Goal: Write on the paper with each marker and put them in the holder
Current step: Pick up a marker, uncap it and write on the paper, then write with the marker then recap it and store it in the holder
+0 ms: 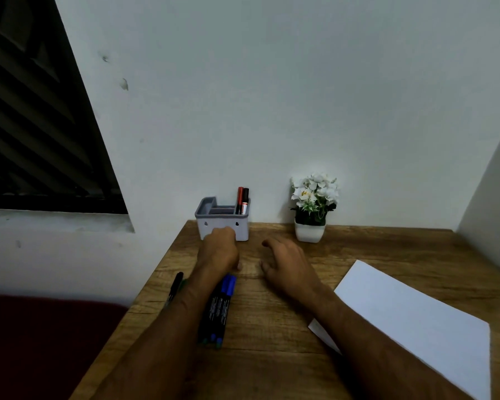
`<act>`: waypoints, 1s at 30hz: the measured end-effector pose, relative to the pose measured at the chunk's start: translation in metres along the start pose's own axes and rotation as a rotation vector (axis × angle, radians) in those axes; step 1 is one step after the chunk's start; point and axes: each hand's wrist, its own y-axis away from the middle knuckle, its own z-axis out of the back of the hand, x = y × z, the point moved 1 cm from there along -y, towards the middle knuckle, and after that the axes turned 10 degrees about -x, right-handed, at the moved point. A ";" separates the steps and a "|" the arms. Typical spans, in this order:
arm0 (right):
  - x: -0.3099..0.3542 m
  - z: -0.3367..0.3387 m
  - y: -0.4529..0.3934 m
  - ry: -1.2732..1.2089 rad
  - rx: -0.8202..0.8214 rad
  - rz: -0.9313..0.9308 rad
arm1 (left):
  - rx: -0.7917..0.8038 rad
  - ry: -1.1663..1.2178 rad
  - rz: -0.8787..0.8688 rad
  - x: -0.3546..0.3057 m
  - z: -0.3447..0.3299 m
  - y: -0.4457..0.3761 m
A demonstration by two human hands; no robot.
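Observation:
A grey holder [214,226] stands at the table's back edge against the wall, with a red marker [240,199] and a dark marker [245,200] upright in its right compartment. My left hand [218,249] rests in front of the holder, fingers curled, nothing visible in it. My right hand [286,261] lies flat beside it, fingers spread, empty. Blue markers [221,306] lie under my left forearm. A black marker [175,287] lies near the left table edge. White paper [416,321] lies at the right.
A white pot of white flowers [312,209] stands at the back, right of the holder. The wooden table [272,356] meets a wall behind and on the right. A dark red seat [41,342] is left of the table.

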 end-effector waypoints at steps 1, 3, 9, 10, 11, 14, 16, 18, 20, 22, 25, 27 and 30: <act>0.000 0.001 0.002 0.002 0.003 -0.008 | 0.022 -0.020 -0.003 -0.001 0.000 0.005; 0.001 0.003 0.005 0.003 0.001 -0.011 | 0.041 -0.041 -0.014 -0.002 -0.002 0.012; 0.002 0.008 0.015 -0.003 0.018 -0.030 | 0.027 -0.075 -0.003 -0.007 -0.001 0.030; 0.001 0.008 0.017 -0.003 0.022 -0.037 | 0.021 -0.076 -0.005 -0.008 0.000 0.032; 0.001 0.009 0.018 -0.003 0.024 -0.042 | 0.015 -0.077 -0.006 -0.009 0.000 0.033; -0.001 0.012 0.021 0.002 0.012 -0.040 | -0.008 -0.096 -0.013 -0.010 0.002 0.037; -0.001 0.014 0.022 0.001 0.009 -0.036 | -0.025 -0.101 -0.029 -0.011 0.002 0.038; 0.000 0.015 0.023 -0.002 0.008 -0.034 | -0.033 -0.115 -0.047 -0.013 0.002 0.038; 0.001 0.016 0.025 -0.003 0.008 -0.034 | -0.038 -0.143 -0.064 -0.016 0.001 0.039; 0.001 0.016 0.026 -0.008 0.012 -0.037 | -0.051 -0.162 -0.072 -0.019 -0.001 0.040; 0.001 0.017 0.028 -0.010 0.017 -0.052 | -0.070 -0.190 -0.074 -0.024 -0.001 0.042; -0.001 0.018 0.029 -0.007 0.019 -0.056 | -0.064 -0.184 -0.063 -0.027 -0.001 0.043; -0.001 0.020 0.029 -0.008 0.019 -0.062 | -0.027 -0.113 -0.021 -0.031 0.000 0.042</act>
